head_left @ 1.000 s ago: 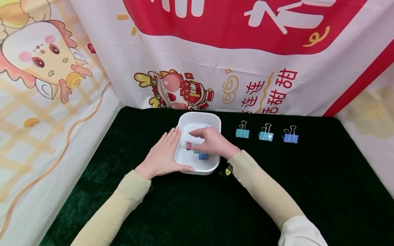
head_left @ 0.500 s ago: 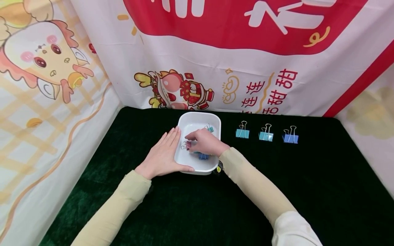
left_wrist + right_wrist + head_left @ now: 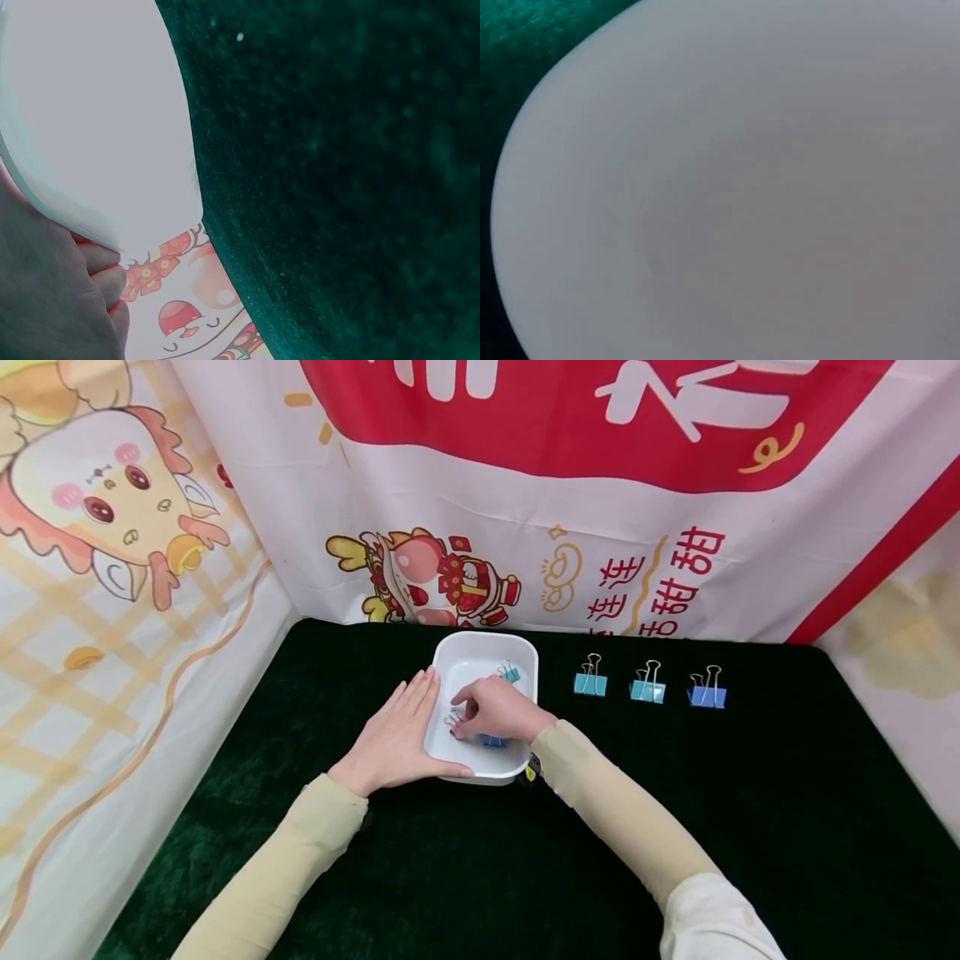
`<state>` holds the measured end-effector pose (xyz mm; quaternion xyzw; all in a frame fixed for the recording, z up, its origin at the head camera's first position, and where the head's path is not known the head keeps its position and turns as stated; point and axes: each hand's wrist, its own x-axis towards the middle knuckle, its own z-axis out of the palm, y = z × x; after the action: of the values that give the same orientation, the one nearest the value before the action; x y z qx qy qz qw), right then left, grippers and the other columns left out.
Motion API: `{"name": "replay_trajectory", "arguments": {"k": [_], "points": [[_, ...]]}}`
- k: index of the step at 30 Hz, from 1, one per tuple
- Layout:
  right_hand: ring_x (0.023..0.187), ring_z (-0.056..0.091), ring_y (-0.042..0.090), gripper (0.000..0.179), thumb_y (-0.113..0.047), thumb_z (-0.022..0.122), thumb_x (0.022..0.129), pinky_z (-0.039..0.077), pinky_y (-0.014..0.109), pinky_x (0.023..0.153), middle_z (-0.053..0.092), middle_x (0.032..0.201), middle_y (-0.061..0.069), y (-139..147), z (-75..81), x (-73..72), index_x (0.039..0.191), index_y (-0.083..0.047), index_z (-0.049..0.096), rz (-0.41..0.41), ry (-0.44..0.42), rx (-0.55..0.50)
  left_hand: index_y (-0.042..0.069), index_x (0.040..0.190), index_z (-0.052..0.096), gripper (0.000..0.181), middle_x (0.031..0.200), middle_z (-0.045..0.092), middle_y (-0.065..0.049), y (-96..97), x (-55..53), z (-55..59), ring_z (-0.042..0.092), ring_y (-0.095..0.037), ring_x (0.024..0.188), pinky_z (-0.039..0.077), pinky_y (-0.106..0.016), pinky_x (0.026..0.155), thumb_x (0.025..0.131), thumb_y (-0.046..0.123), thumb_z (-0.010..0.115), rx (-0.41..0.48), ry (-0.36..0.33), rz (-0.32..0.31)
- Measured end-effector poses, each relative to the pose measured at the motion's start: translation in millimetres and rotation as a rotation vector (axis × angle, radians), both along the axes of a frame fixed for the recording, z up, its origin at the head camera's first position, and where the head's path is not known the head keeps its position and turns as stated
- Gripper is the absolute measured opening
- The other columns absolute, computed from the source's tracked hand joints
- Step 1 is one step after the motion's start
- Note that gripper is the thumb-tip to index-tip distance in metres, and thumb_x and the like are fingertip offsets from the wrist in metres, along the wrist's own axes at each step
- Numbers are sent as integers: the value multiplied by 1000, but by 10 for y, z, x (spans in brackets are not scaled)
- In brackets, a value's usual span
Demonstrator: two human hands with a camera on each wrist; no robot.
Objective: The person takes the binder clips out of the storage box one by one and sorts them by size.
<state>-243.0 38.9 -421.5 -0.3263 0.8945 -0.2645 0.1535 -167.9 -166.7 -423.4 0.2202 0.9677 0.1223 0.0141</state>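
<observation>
In the head view a white plastic box holds several small binder clips. My left hand lies flat along its left side, fingers straight and thumb over the near rim; the left wrist view shows these fingers against the box's outer wall. My right hand reaches inside and pinches a small pink binder clip between thumb and forefinger, which hide most of its body. A blue clip lies partly under that hand, and a teal clip sits farther back. White box wall fills most of the right wrist view.
Three larger binder clips stand in a row right of the box: a teal one, another teal one and a blue one. Dark green cloth covers the table. A printed curtain hangs behind it.
My right hand has moved left and down inside the box and taken hold of the pink clip, which has turned in the fingers. The teal clip at the back came into view. My left hand stayed put.
</observation>
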Motion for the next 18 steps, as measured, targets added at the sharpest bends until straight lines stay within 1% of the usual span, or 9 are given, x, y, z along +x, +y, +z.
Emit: {"name": "replay_trajectory", "arguments": {"k": [4,12,18], "points": [[71,63,11,39,-36,83,87,52,27,74,68,76,-9,-6,3,14,117,-12,77,3,-12,24,6,164,9,135,170,2,-6,-6,1,8,-1,-19,154,3,-42,123,71,90,60,4,-6,-7],[69,62,10,18,-32,82,89,52,25,71,68,72,-12,-8,2,30,98,-15,81,46,5,41,7,164,5,136,170,0,-5,-7,-7,0,-3,-19,154,1,-41,123,71,89,62,11,-17,-6],[68,62,9,15,-31,83,88,52,25,70,67,69,-13,-14,16,38,87,-17,80,70,37,39,6,164,8,135,170,1,-5,-4,-2,1,-2,-19,154,2,-41,123,71,89,61,17,-12,-6]]}}
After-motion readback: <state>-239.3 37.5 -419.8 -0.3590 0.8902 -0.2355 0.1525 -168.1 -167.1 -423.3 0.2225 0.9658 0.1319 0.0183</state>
